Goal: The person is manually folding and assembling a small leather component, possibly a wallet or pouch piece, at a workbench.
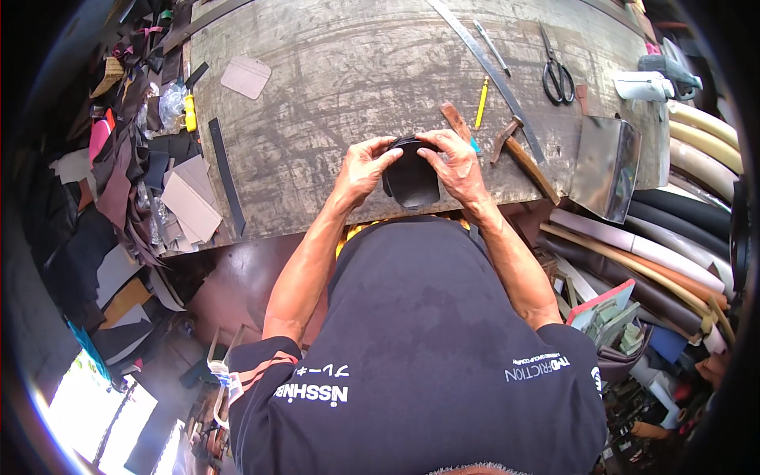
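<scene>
A small black leather piece point(412, 180) with a rounded lower edge lies at the near edge of a worn grey workbench point(348, 71). My left hand point(364, 166) grips its left upper edge, fingers curled over the top. My right hand point(455, 162) holds the right upper edge, thumb and fingers pinching the rim. Both hands press the piece against the bench surface. Just behind my right hand lies a wooden-handled tool point(454, 120), and to its right a hammer point(518, 150).
On the bench lie scissors point(556, 75), a yellow pencil point(480, 103), a long metal ruler point(491, 71), a metal pen point(492, 47), a beige leather pattern point(245, 77) and a dark strip point(226, 174). Leather scraps point(134, 174) pile at left; leather rolls point(673, 237) stack at right.
</scene>
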`<state>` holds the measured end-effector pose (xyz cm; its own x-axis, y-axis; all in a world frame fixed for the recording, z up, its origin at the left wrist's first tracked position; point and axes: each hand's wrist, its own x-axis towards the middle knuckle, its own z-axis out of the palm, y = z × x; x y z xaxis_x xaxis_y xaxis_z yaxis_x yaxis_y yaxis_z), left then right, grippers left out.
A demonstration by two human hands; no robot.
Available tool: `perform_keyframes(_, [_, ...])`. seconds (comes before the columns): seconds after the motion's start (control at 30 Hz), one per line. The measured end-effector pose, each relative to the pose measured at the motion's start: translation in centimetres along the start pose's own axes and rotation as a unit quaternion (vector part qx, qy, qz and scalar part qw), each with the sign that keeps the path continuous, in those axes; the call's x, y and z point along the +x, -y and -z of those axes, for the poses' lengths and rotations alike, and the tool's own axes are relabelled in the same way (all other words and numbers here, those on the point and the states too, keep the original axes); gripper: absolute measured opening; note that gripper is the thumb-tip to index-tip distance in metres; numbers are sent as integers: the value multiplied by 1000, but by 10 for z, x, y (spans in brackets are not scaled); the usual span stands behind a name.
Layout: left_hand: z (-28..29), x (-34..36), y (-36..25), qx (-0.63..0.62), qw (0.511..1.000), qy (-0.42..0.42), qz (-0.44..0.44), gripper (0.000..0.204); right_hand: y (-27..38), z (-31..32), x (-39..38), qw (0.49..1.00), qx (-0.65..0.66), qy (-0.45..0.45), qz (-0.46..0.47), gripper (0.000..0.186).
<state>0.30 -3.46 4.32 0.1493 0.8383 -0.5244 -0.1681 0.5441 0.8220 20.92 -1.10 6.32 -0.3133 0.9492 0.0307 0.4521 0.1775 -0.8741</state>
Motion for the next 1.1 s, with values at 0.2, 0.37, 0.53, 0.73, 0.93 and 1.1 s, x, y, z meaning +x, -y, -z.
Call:
perform_keyframes(0.2, [6,16,24,-39,998,-35,25,36,-15,-19,5,992,-106,-75,3,18])
perform_keyframes(0.37, [11,26,37,-63,995,-69,44,35,-38,-27,8,971,19,19,-239,22])
perform_keyframes(0.53, [18,28,25,1,994,-73,82,30,-62,-34,5,934,112,59,-334,30])
perform_keyframes(0.73, [29,35,43,-85,985,-77,128,29,-54,-43,9,887,170,62,-425,27])
perform_keyframes(0.93, [27,34,27,-15,986,-78,146,30,-50,-48,8,877,173,38,-446,22])
perform_keyframes(1.1, [34,41,17,140,986,-23,91,32,-57,-52,5,877,177,25,-447,21])
